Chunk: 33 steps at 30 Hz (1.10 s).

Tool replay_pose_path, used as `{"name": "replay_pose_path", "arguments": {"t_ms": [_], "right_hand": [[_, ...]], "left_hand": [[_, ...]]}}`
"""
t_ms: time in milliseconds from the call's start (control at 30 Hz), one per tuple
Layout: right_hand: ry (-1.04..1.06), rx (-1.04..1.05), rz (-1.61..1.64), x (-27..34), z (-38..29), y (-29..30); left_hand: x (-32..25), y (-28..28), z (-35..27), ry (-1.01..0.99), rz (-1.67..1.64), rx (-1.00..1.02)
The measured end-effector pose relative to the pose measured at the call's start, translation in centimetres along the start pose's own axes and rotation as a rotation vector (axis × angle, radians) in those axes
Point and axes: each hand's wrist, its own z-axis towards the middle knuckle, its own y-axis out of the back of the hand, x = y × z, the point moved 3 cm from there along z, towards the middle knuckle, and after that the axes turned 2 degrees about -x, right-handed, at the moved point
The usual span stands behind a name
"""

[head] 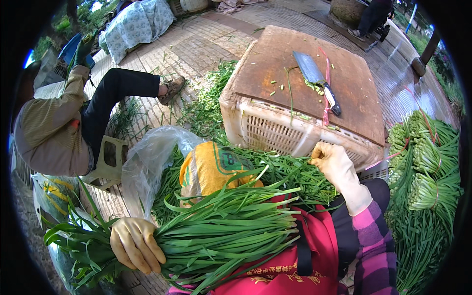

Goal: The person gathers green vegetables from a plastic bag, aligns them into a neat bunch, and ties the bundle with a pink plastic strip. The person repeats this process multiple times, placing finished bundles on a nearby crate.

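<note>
A large loose bunch of green garlic chives (228,225) lies across my lap over a red apron (313,243). My left hand (137,245), in a cream rubber glove, grips the leafy part of the bunch. The pale cut ends point right. My right hand (326,158), gloved too, is raised beside the crate's near corner with its fingertips pinched together; a thin green blade seems to be at the fingertips, but I cannot tell whether it is held. Ahead, a cleaver (313,72) with a black handle lies on a brown board (265,73), along with a pink tie (326,107) and cut stem bits.
The board tops a white plastic crate (273,134). Tied chive bundles (424,158) are stacked at the right. Trimmings (210,96) cover the ground near a yellow sack (202,169) and clear plastic (147,162). Another person (55,129) sits at the left on a stool (108,158).
</note>
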Motion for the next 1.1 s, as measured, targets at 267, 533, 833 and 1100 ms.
{"name": "replay_pose_path", "arguments": {"t_ms": [267, 533, 833, 1100], "right_hand": [[-0.247, -0.167, -0.803, -11.0, -1.0, 4.5], [-0.08, 0.561, 0.114, 4.7, -5.1, -1.5], [0.338, 0.594, -0.214, 8.2, -8.2, -4.2], [0.559, 0.269, -0.06, 9.1, -9.7, -4.8]], "left_hand": [[0.0, -0.2, -0.2, -0.02, 0.019, -0.064], [0.2, 0.0, 0.2, 0.0, 0.063, -0.065], [-0.1, 0.6, 0.5, 0.049, 0.105, -0.018], [-0.8, 0.5, -0.7, 0.05, 0.102, -0.017]]}}
